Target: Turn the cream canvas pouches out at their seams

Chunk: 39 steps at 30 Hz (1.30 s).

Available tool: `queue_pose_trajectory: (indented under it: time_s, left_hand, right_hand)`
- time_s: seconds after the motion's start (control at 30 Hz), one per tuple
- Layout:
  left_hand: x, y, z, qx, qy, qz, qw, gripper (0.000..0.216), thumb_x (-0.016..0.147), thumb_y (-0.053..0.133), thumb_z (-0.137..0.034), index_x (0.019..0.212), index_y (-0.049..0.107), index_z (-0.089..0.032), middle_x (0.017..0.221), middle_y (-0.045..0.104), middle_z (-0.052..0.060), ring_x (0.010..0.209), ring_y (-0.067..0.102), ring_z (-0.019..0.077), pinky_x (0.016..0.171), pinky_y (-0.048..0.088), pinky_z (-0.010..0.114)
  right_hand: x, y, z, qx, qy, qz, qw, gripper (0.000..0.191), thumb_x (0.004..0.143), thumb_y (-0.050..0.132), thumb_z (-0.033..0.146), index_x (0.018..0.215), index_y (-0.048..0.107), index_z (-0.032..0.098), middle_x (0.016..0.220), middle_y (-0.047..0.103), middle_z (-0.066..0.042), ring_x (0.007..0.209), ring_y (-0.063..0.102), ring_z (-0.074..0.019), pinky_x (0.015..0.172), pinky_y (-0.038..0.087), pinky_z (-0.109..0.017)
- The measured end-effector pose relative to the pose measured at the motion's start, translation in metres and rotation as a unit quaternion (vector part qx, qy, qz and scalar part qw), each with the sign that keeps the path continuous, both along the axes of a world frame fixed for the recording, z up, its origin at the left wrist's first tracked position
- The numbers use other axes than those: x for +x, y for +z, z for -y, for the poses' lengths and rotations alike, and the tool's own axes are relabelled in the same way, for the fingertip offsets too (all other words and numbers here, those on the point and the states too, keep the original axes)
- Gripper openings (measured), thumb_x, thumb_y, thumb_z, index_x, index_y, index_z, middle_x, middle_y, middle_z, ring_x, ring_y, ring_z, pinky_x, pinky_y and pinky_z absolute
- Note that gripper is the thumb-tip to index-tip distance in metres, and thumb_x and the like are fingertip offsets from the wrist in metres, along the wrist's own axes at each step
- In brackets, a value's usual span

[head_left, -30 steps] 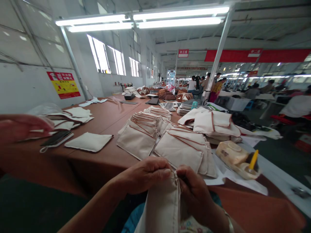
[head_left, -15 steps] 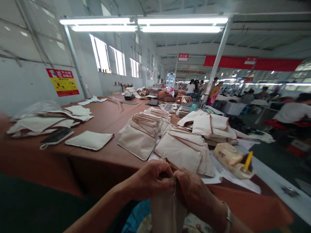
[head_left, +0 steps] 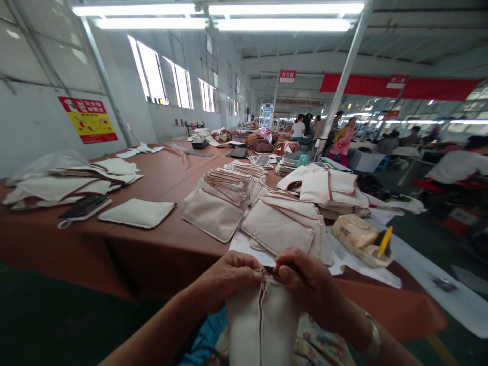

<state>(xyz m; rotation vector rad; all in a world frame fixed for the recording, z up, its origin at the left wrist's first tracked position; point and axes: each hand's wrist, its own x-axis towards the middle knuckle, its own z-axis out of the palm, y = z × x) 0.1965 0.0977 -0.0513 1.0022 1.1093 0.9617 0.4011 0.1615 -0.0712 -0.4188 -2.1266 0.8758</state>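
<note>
A cream fabric pouch (head_left: 244, 325) with a dark brown seam or zip line down its middle hangs from both hands over my lap. My left hand (head_left: 232, 277) pinches its top edge just left of that line. On the other side, my right hand (head_left: 305, 279) has its fingers curled round the top right corner, where a bit of brown edge shows. Just beyond the hands, fanned cream pouches with brown trim (head_left: 280, 223) lie on the brown-covered table (head_left: 152, 244). A second fanned row of pouches (head_left: 217, 211) lies to their left.
A single flat pouch (head_left: 137, 212) and a phone (head_left: 86, 207) lie at left, near a stack of cream pieces (head_left: 61, 188). To the right stand a cut plastic container (head_left: 354, 236) with a yellow-handled tool (head_left: 386, 240) and more stacked pouches (head_left: 328, 185). People work farther back.
The pouch has turned and spread, so its middle line now faces me. My hands have moved slightly apart along the top edge. The view has tipped down a little.
</note>
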Motion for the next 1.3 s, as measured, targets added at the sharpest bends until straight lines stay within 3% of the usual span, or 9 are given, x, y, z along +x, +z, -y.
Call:
queue_pose_trajectory:
  time_s: [0.13, 0.27, 0.57, 0.67, 0.8, 0.9, 1.03, 1.1, 1.3]
  left_hand:
    - [0.004, 0.003, 0.001, 0.003, -0.013, 0.004, 1.000, 0.028, 0.062, 0.081, -0.034, 0.071, 0.070, -0.009, 0.061, 0.063, 0.003, 0.048, 0.050, 0.0079, 0.047, 0.034, 0.017]
    - [0.005, 0.002, 0.002, 0.014, -0.027, 0.002, 1.000, 0.030, 0.064, 0.082, -0.036, 0.072, 0.070, -0.010, 0.062, 0.063, 0.003, 0.050, 0.051, 0.0081, 0.048, 0.035, 0.017]
    - [0.003, -0.005, 0.005, 0.017, -0.049, -0.024, 0.998, 0.034, 0.070, 0.079, -0.040, 0.080, 0.069, -0.009, 0.069, 0.063, 0.005, 0.055, 0.049, 0.0080, 0.051, 0.034, 0.018]
    - [0.004, -0.007, 0.005, 0.030, -0.056, -0.040, 0.997, 0.037, 0.071, 0.078, -0.043, 0.081, 0.068, -0.009, 0.069, 0.061, 0.004, 0.055, 0.046, 0.0078, 0.052, 0.033, 0.018]
    - [0.006, -0.004, 0.006, 0.043, -0.079, -0.074, 0.993, 0.039, 0.072, 0.077, -0.046, 0.080, 0.066, -0.009, 0.066, 0.055, 0.001, 0.054, 0.038, 0.0068, 0.050, 0.028, 0.019]
    - [0.007, 0.000, 0.008, 0.059, -0.114, -0.105, 0.986, 0.039, 0.073, 0.075, -0.047, 0.079, 0.065, -0.010, 0.062, 0.048, -0.002, 0.053, 0.030, 0.0059, 0.049, 0.022, 0.020]
    - [0.006, 0.004, 0.011, 0.073, -0.138, -0.105, 0.982, 0.041, 0.074, 0.073, -0.050, 0.077, 0.063, -0.011, 0.060, 0.043, -0.004, 0.053, 0.026, 0.0063, 0.049, 0.021, 0.020]
    - [0.005, 0.003, 0.011, 0.072, -0.135, -0.092, 0.984, 0.042, 0.072, 0.074, -0.051, 0.078, 0.063, -0.011, 0.060, 0.043, -0.004, 0.053, 0.027, 0.0065, 0.050, 0.023, 0.021]
    - [0.002, -0.002, 0.012, 0.066, -0.087, -0.082, 0.991, 0.042, 0.072, 0.075, -0.049, 0.078, 0.060, -0.011, 0.064, 0.050, -0.001, 0.055, 0.034, 0.0074, 0.052, 0.025, 0.021]
  right_hand:
    - [0.002, 0.001, 0.002, 0.118, 0.029, 0.005, 0.993, 0.012, 0.093, 0.056, 0.019, 0.104, 0.059, 0.019, 0.090, 0.056, -0.004, 0.075, 0.053, -0.0145, 0.067, 0.042, -0.026]
    - [-0.001, -0.004, 0.005, 0.136, 0.031, 0.005, 0.990, 0.013, 0.096, 0.049, 0.014, 0.102, 0.059, 0.018, 0.087, 0.058, -0.004, 0.077, 0.056, -0.0154, 0.068, 0.044, -0.026]
    - [0.004, -0.010, 0.017, 0.300, -0.053, 0.067, 0.950, 0.023, 0.094, 0.045, 0.008, 0.114, 0.055, 0.014, 0.098, 0.063, -0.012, 0.087, 0.059, -0.0230, 0.075, 0.049, -0.034]
    - [0.003, -0.011, 0.022, 0.304, -0.063, 0.076, 0.947, 0.017, 0.093, 0.045, 0.006, 0.102, 0.057, 0.015, 0.090, 0.061, -0.009, 0.079, 0.056, -0.0211, 0.069, 0.046, -0.032]
    - [0.002, -0.003, 0.022, 0.191, -0.066, 0.072, 0.977, 0.015, 0.090, 0.044, 0.007, 0.086, 0.054, 0.016, 0.078, 0.054, -0.004, 0.070, 0.050, -0.0171, 0.063, 0.038, -0.029]
    - [0.002, 0.001, 0.015, -0.063, 0.022, 0.080, 0.995, 0.010, 0.089, 0.048, 0.016, 0.082, 0.054, 0.016, 0.070, 0.048, 0.001, 0.063, 0.043, -0.0129, 0.058, 0.033, -0.025]
    - [-0.002, -0.008, 0.008, -0.406, 0.188, -0.016, 0.894, 0.025, 0.085, 0.059, 0.040, 0.081, 0.053, 0.016, 0.062, 0.039, 0.006, 0.053, 0.029, -0.0087, 0.050, 0.024, -0.021]
    - [-0.002, -0.010, 0.008, -0.437, 0.194, -0.050, 0.877, 0.030, 0.083, 0.064, 0.043, 0.081, 0.053, 0.016, 0.063, 0.039, 0.006, 0.054, 0.029, -0.0085, 0.051, 0.022, -0.021]
    - [0.007, -0.001, 0.015, -0.296, 0.127, -0.007, 0.947, 0.035, 0.098, 0.048, 0.046, 0.093, 0.060, 0.014, 0.070, 0.043, 0.003, 0.062, 0.034, -0.0103, 0.055, 0.027, -0.022]
